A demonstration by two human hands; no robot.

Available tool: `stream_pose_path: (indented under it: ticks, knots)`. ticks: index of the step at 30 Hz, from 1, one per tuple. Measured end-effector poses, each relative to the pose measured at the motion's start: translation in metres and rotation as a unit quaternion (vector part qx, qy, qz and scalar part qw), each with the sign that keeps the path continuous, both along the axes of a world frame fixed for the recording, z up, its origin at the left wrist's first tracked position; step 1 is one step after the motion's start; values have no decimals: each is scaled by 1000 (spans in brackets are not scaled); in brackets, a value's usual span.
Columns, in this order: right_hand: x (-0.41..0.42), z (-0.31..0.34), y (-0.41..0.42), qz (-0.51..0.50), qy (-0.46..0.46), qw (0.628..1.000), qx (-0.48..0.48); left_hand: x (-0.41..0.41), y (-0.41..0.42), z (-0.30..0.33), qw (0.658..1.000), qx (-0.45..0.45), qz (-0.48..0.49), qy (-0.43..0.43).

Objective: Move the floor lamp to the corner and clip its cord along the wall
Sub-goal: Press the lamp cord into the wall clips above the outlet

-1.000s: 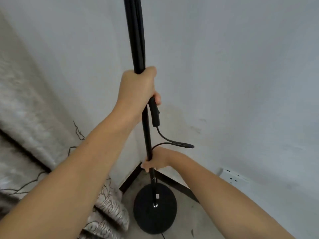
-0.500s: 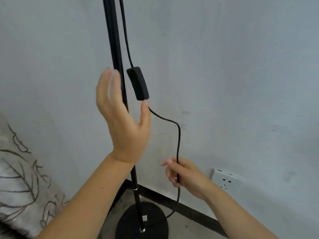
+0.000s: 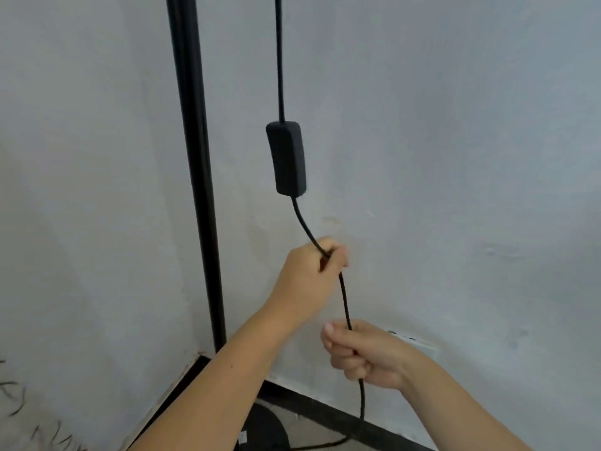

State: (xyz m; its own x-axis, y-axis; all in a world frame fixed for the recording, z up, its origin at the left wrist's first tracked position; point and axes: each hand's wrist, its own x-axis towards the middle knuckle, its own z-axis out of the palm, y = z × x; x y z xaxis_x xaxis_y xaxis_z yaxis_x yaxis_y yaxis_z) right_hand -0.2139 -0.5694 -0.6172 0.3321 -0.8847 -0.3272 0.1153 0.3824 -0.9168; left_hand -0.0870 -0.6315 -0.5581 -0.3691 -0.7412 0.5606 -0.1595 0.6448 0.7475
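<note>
My left hand point(image 3: 307, 281) and right hand point(image 3: 364, 351) both grip the thin black lamp cord point(image 3: 344, 301) below its oblong black inline switch point(image 3: 287, 157), pulling it straight for clipping.

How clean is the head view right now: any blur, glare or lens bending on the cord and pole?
Head view: soft, even light, no glare; the cord and switch read clearly; slight blur on the left hand fingertips; the pole leans from wide-angle distortion; the socket is mostly hidden behind the right hand.
</note>
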Motion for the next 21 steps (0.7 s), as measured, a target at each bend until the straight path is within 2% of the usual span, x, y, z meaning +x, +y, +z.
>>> stream_pose_path:
  ticks: [3, 5, 7, 9, 11, 12, 15, 21]
  knots:
    - [-17, 24, -7, -183, -3, 980, -82, 11, -25, -8, 979, 112, 119, 124]
    - [-22, 41, -12, -258, 87, 949, -157, 20, -35, -15, 971, 141, 131, 143]
    - [-18, 57, -17, -299, 238, 894, -236, 21, -41, -22, 974, 148, 111, 132]
    - [-10, 71, -24, -328, 380, 812, -298, 18, -43, -26, 969, 177, 90, 145]
    - [-2, 82, -32, -338, 466, 749, -328, 13, -45, -28, 965, 202, 84, 145]
    - [1, 86, -35, -336, 496, 729, -331, 12, -46, -30, 964, 207, 86, 141]
    - [7, 94, -41, -316, 552, 701, -322, 8, -51, -33, 967, 197, 96, 128]
    - [3, 100, -43, -282, 591, 693, -301, 6, -57, -37, 973, 193, 71, 102]
